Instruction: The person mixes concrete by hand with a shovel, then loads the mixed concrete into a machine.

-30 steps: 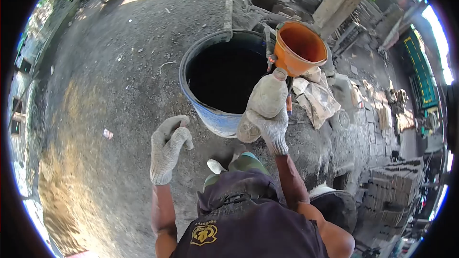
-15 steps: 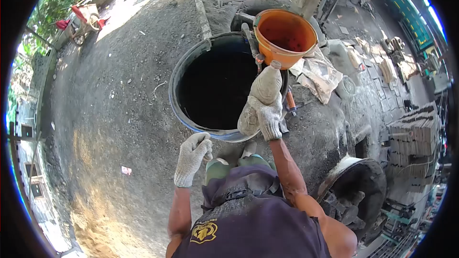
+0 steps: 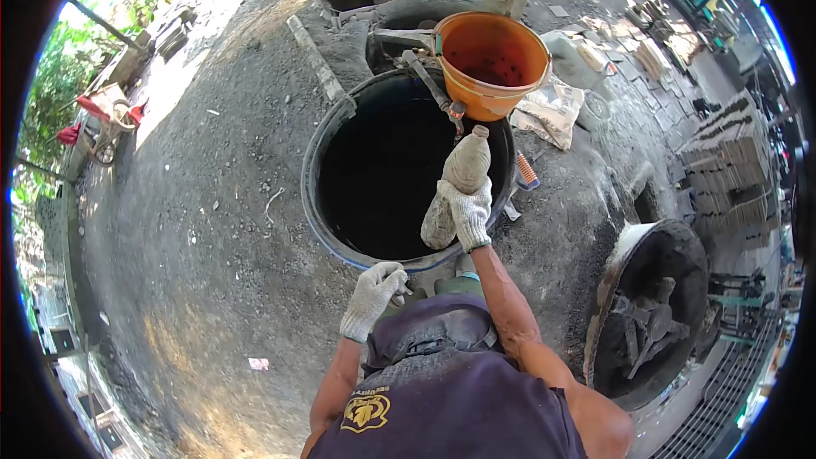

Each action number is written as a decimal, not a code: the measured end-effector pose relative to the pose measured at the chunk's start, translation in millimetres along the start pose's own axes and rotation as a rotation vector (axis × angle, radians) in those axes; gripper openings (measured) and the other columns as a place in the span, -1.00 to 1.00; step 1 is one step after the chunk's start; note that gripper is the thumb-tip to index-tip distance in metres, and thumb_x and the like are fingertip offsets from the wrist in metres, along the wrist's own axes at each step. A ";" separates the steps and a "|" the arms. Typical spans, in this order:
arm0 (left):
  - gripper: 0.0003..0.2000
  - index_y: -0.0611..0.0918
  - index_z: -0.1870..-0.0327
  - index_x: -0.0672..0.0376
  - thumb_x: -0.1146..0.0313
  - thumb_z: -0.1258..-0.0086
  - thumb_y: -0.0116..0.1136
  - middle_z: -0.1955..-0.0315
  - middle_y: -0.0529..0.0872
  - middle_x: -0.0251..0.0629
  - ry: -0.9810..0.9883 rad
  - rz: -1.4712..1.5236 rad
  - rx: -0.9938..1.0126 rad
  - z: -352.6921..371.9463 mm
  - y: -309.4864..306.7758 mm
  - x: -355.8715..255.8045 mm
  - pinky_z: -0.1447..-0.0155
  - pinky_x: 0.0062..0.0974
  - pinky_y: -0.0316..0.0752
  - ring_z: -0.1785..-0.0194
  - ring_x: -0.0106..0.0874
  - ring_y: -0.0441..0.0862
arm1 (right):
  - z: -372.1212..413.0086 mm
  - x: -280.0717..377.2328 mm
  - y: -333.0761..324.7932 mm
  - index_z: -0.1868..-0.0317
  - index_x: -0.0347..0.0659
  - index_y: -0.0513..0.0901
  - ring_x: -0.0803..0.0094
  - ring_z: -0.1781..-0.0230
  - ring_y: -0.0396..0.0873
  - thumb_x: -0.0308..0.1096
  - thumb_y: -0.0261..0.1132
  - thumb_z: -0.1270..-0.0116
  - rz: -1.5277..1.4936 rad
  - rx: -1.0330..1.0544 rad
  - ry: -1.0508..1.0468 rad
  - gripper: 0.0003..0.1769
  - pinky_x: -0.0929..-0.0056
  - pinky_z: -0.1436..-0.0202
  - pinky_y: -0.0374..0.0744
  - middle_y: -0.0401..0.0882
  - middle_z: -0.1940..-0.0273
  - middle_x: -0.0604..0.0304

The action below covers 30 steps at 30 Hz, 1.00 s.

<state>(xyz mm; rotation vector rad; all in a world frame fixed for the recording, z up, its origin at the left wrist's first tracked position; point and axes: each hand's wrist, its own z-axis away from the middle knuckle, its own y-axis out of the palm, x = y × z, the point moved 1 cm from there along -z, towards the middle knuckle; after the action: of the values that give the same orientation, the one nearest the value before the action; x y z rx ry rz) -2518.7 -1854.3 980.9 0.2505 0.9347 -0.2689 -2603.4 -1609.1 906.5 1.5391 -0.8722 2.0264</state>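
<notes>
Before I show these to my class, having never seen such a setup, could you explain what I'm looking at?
There is no machine here, just a person working by hand. All the pictures come from one camera worn on that person's head, looking forward and down, so you see their body at the bottom. The right hand, gloved, grips a dusty bottle, seen against the dark inside of a large round tub. The left hand, also gloved, is loosely curled; whether it holds anything is unclear. An orange bucket sits at the tub's far right side, and a pale sack lies nearby on the gritty ground.
</notes>
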 end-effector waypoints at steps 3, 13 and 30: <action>-0.78 0.67 -0.06 0.35 0.38 -0.60 0.20 0.38 0.69 -0.37 -0.028 -0.013 0.028 -3.0 -31.4 -0.6 0.36 -0.62 0.58 0.43 -0.61 0.65 | 5.9 -11.0 19.5 -0.21 -0.28 0.51 0.23 -0.05 0.69 -0.27 0.70 -0.01 0.024 -0.044 0.083 -0.22 0.25 -0.15 0.66 0.67 -0.07 0.06; -0.80 0.67 -0.03 0.33 0.37 -0.58 0.22 0.41 0.69 -0.36 -0.070 -0.020 -0.025 -25.7 -91.6 -17.7 0.36 -0.61 0.58 0.46 -0.59 0.65 | 12.9 -46.1 42.9 -0.24 -0.30 0.50 0.02 -0.12 0.70 -0.08 0.69 0.09 0.244 -0.054 0.236 -0.09 0.11 -0.21 0.64 0.70 -0.10 -0.07; -0.81 0.69 0.04 0.26 0.31 -0.58 0.20 0.40 0.69 -0.38 -0.153 0.017 -0.123 -8.7 -86.7 -5.9 0.31 -0.59 0.56 0.41 -0.59 0.65 | -58.4 -66.6 61.0 -0.26 -0.41 0.48 -0.07 -0.14 0.70 -0.09 0.69 0.09 0.391 -0.050 0.266 -0.04 0.11 -0.21 0.65 0.70 -0.11 -0.18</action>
<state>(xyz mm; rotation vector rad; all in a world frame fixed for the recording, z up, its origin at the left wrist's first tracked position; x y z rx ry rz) -2557.5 -1932.1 972.5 0.1226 0.7938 -0.2105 -2666.0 -1608.5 819.1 1.0994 -1.1733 2.3882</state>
